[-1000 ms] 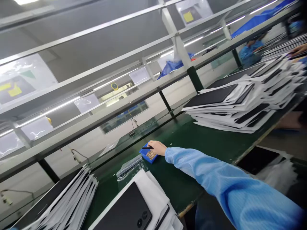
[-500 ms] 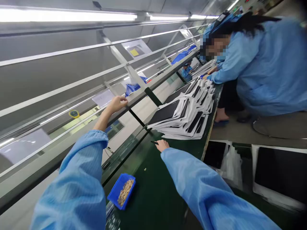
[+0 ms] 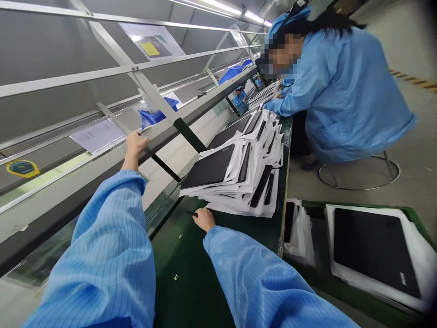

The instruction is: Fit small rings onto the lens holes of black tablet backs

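My left hand (image 3: 136, 143) is raised to the shelf above the bench, its fingers curled over the light-coloured shelf rail (image 3: 160, 133). Low over the green bench, my right hand (image 3: 205, 220) is closed around a thin black pen-like tool (image 3: 191, 213), whose tip points left; its exact kind is too small to tell. Just beyond that hand lies a tall, uneven stack of flat black panels (image 3: 209, 166) interleaved with white sheets (image 3: 235, 207). Two small pale bits, one a scrap (image 3: 175, 277), lie on the bench top (image 3: 194, 291).
A co-worker in blue (image 3: 348, 91) bends over the bench farther along, above a round stool base (image 3: 358, 187). Right of the bench edge (image 3: 285, 196), a green-edged container (image 3: 418, 216) holds more black panels (image 3: 372, 246). Blue bins (image 3: 155, 116) and a yellow-rimmed object (image 3: 23, 168) are on the shelf.
The view has shifted, so the blue tray of small pale pieces is out of sight. My left hand's fingers now curl over the rail. The right hand keeps its tool near the stack.
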`<state>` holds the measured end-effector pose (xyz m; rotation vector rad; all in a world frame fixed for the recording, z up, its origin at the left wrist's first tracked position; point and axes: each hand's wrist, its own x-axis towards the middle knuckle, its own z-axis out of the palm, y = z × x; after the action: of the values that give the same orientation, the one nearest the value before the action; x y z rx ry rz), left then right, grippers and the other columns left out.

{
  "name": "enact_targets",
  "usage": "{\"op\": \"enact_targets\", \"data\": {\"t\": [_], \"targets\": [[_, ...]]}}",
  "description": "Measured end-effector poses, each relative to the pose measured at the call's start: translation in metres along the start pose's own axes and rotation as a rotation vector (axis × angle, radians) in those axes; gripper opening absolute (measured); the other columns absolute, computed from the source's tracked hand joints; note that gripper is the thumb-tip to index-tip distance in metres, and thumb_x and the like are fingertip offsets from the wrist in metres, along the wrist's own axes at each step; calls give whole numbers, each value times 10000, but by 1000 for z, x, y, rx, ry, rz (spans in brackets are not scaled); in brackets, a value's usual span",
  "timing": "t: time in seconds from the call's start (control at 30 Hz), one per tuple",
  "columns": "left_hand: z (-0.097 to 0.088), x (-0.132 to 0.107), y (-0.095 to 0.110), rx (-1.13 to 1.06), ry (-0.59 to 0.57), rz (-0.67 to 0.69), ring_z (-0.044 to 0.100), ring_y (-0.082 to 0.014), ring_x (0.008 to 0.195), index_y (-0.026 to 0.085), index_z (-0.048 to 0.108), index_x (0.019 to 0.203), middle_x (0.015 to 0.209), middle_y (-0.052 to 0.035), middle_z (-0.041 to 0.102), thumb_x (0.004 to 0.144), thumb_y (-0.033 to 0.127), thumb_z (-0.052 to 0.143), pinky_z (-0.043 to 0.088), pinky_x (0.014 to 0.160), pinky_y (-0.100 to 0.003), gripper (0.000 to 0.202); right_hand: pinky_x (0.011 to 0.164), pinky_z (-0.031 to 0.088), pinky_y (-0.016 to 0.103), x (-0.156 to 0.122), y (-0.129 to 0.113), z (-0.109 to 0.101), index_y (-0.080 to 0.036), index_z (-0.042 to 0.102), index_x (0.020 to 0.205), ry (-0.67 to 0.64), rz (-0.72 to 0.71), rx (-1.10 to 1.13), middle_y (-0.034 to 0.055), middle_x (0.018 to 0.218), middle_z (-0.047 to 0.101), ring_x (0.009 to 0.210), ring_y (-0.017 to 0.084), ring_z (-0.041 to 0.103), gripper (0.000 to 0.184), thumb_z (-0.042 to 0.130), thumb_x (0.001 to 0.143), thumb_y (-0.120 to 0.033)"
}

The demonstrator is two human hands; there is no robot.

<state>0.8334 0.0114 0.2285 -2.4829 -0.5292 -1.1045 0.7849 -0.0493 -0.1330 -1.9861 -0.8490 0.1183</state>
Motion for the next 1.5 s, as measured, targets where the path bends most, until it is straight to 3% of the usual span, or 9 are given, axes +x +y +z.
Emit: {"op": "enact_targets", "data": {"t": [0.2,0.33,0.47,0.67,0.73,0.87,1.07,1.27,1.5], "targets": [[5,28,18,47,47,-43,562,-247,1049,145,532,1188,1210,-85,543,901,332,559,482,881,-448,344,837,508,392,6,1,3,-160,557,1160,-27,53,67,85,1159,577,995,192,590,305,534,903,-323],[16,61,28,27,-1,-63,564,-236,1050,154,533,1186,1213,-88,541,905,318,557,480,883,-441,327,823,513,383,4,1,-3,-156,563,1147,-109,64,50,81,1136,588,974,185,597,296,534,903,-322],[36,80,14,-74,-98,-138,580,-222,1011,147,533,1181,1182,-90,556,902,327,560,501,847,-429,333,828,512,377,7,8,-5,-165,568,1140,-207,43,-70,81,1142,586,978,182,595,283,528,907,-320],[54,81,-5,-168,-134,-232,583,-213,1014,138,551,1160,1172,-83,562,929,340,509,491,866,-413,309,835,505,335,7,16,-7,-218,606,1085,-352,15,-244,58,1161,587,998,185,585,223,510,915,-325],[54,82,-6,-163,-148,-234,584,-195,1020,122,566,1152,1175,-76,556,962,345,424,481,881,-382,326,832,503,323,-2,15,-12,-234,606,1081,-396,21,-273,60,1161,586,1001,175,585,208,516,913,-317],[52,83,-4,-155,-162,-229,582,-218,1007,155,540,1167,1171,-93,564,901,331,563,502,845,-428,319,826,500,312,-23,13,-25,-267,613,1060,-451,26,-307,55,1162,591,1015,173,582,178,532,905,-305],[46,83,-3,-170,-170,-207,585,-216,1004,142,537,1174,1171,-97,560,900,322,565,504,843,-413,329,833,497,318,-30,11,-33,-262,610,1066,-451,21,-319,61,1171,586,1016,168,582,181,536,904,-295],[32,99,-27,-158,-227,-219,580,-214,1013,154,542,1170,1182,-96,556,906,323,556,500,852,-412,314,846,504,379,-25,11,-31,-173,575,1132,-472,33,-262,79,1149,585,994,183,590,272,525,908,-319],[15,106,-40,-193,-390,-216,591,-219,980,141,551,1152,1148,-80,571,904,342,555,512,825,-404,319,842,504,377,-24,12,-27,-176,575,1132,-480,66,-206,78,1146,586,995,184,591,271,531,905,-319]]}}
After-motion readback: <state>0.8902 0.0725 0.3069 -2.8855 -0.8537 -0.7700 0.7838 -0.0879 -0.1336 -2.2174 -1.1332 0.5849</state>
